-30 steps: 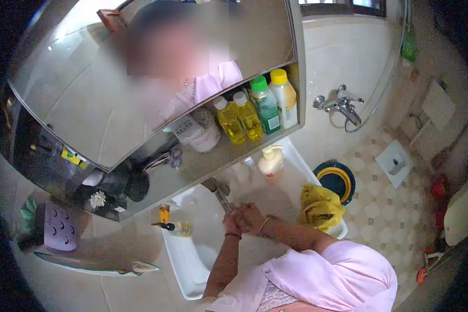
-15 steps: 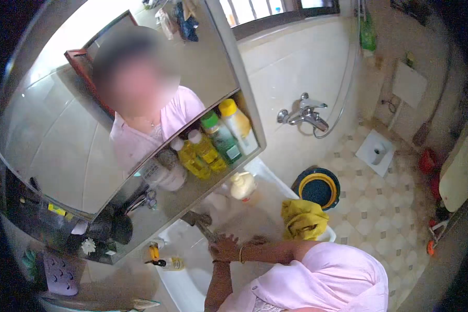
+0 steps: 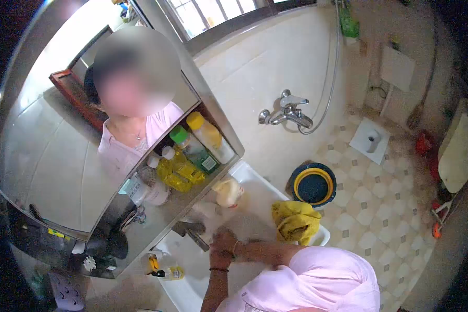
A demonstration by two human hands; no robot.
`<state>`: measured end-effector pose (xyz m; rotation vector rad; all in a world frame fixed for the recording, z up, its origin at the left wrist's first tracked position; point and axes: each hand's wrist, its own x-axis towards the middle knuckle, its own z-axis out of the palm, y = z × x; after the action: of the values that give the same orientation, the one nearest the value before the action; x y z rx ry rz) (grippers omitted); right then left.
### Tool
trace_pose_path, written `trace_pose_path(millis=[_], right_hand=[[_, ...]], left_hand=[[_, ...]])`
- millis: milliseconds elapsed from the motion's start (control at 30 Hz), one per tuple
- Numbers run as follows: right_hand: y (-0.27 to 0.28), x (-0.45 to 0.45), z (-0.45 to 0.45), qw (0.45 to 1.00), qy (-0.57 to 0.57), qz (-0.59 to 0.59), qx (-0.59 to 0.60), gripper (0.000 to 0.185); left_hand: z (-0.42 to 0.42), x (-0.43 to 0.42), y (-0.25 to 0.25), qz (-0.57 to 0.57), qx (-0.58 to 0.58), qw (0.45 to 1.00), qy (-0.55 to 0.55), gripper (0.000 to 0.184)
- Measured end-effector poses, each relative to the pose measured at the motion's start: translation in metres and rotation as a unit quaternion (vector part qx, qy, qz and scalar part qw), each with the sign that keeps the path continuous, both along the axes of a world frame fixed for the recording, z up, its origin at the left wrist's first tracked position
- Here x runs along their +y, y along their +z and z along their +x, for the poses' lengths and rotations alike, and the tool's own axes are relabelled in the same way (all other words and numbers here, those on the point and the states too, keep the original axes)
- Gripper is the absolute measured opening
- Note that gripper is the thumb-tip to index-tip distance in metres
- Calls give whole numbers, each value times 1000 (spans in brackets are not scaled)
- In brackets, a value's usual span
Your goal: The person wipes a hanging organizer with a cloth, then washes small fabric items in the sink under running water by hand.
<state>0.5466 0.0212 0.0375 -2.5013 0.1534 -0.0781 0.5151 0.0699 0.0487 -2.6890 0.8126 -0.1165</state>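
Both of my hands are together over the white washbasin (image 3: 190, 268), right beside the end of the metal basin tap (image 3: 195, 238). My right hand (image 3: 224, 241), with a yellow bangle at its wrist, overlaps my left hand (image 3: 220, 258), which has a dark band. The fingers are blurred and partly hide one another, so their closure is unclear, and no object shows between them. Behind them a cream pump bottle (image 3: 228, 193) stands on the basin's back ledge. A small bottle of yellow liquid (image 3: 171, 273) sits at the left rim.
A yellow cloth (image 3: 296, 222) lies over the basin's right end. Above the basin, a mirror cabinet's shelf (image 3: 179, 208) holds several bottles. A dark blue and yellow tub (image 3: 313, 184) stands on the tiled floor. A chrome wall mixer (image 3: 288, 115) and a squat toilet (image 3: 370, 139) are farther back.
The head view has shifted, so the fixtures appear farther left. My hands stay together but have moved slightly right relative to the basin tap, whose end now shows more fully.
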Motion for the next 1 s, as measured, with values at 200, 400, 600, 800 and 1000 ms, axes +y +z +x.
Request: trace_pose_path(millis=[200,400,600,800,1000], right_hand=[[70,-32,-23,988,151,7,43,33],[23,5,-17,994,-13,86,63,35],[-32,-16,-12,986,137,96,20,38],[17,-70,-12,946,116,286,100,40],[77,-81,-2,899,106,355,-235,59]], left_hand=[[-5,6,-3,-724,323,569,218,35],[-12,-2,-7,-596,284,724,200,35],[7,14,0,-97,169,979,58,36],[19,8,-10,-49,168,983,59,36],[24,18,-39,-356,250,866,249,37]])
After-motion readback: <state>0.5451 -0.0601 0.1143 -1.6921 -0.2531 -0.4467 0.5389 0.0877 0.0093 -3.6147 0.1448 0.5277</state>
